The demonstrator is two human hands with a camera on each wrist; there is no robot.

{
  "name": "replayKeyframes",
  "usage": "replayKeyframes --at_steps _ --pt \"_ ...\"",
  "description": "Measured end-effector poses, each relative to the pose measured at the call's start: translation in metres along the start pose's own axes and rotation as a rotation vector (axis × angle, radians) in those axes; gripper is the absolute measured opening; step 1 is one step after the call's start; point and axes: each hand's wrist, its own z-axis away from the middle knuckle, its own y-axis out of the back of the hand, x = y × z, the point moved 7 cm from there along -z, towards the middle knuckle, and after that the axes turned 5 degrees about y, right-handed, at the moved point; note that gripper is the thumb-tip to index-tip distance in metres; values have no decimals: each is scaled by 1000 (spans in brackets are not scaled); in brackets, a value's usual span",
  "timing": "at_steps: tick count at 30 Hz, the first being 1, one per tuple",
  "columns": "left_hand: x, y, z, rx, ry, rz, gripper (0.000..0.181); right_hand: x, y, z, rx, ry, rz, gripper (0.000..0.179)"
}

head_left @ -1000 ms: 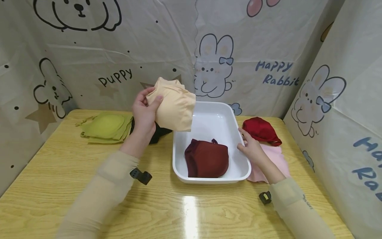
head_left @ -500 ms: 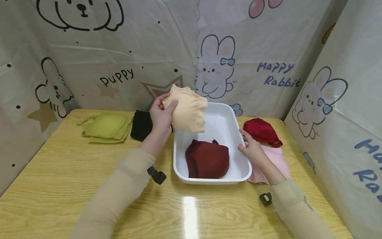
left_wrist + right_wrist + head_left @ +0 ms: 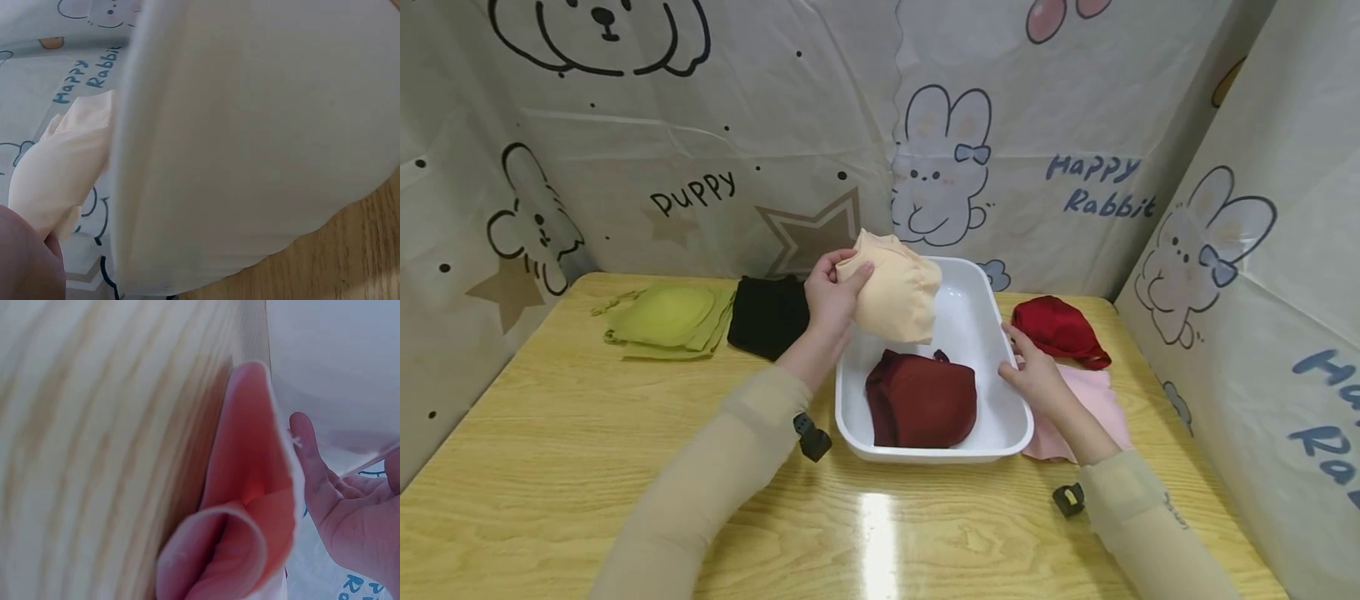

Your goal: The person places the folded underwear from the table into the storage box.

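Two hands are working over a wooden table (image 3: 625,433). The left hand (image 3: 833,300) is pinching a peach garment (image 3: 897,290) at its left edge, thumb pressing the near face and fingers curling behind; most of the cloth is extending rightward past the fingertips, hanging over a white tray (image 3: 961,312). The right hand (image 3: 1036,377) is gripping the tray's right wall, its thumb at the rim. Inside, a dark red garment (image 3: 925,404) is lying toward the near end. Pink cloth (image 3: 1096,400) is lying just outside, beside the right hand.
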Motion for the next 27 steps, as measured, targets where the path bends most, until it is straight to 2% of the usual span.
replayKeyframes --at_steps 4,11,16,27 --pt "-8 -7 -2 -19 21 -34 26 0 0 -1 -2 0 -3 66" --pt "-17 -14 -10 -56 22 -59 27 -1 0 0 -3 3 -7 66" --pt "-24 -16 -17 -82 20 -103 26 0 1 0 -5 -4 -4 66" --pt "-41 -16 -26 -106 37 -231 12 0 0 0 -11 -7 -8 67"
